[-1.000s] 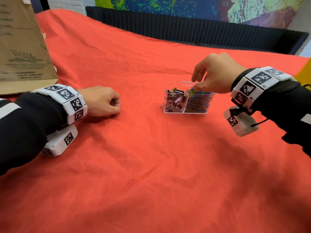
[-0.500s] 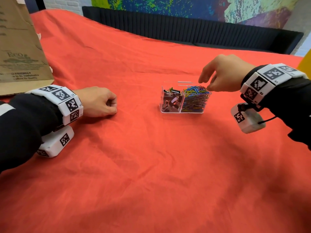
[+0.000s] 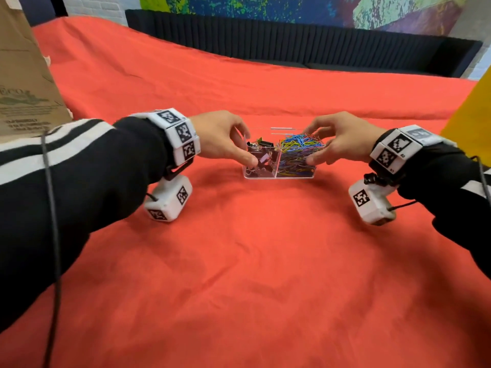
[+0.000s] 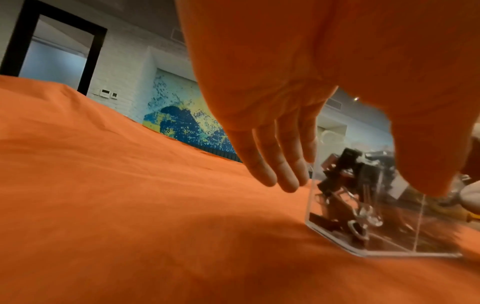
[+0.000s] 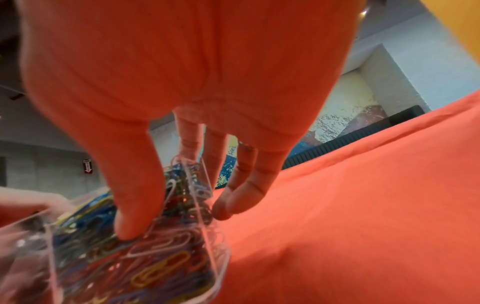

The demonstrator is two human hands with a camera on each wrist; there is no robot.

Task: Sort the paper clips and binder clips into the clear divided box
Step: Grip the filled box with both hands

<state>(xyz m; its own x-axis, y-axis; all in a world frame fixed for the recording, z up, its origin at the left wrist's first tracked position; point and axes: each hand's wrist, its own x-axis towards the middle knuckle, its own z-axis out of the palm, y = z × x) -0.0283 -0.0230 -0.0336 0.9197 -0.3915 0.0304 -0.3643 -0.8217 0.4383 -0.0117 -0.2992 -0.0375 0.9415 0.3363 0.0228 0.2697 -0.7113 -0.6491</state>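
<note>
The clear divided box [image 3: 279,177] stands on the red cloth [image 3: 239,274]. Its left compartment holds dark binder clips [image 3: 259,160], and its right one is heaped with coloured paper clips [image 3: 297,151]. My left hand [image 3: 247,148] pinches the box's left end, thumb on the near wall and fingers behind the far wall. My right hand [image 3: 311,146] pinches the right end the same way. The left wrist view shows the left hand [image 4: 361,188] straddling the box [image 4: 389,244]. In the right wrist view my right hand [image 5: 179,214] has its thumb on the box [image 5: 52,236] over the paper clips [image 5: 161,271].
A brown paper bag [image 3: 24,75] stands at the far left. A yellow object [image 3: 473,120] juts in at the right edge. A dark bench [image 3: 292,43] runs behind the table. Loose red cloth surrounds the box on all sides.
My left hand left its resting spot on the cloth and moved right to the box's left end. My right hand came down from above the paper clips and took the right end.
</note>
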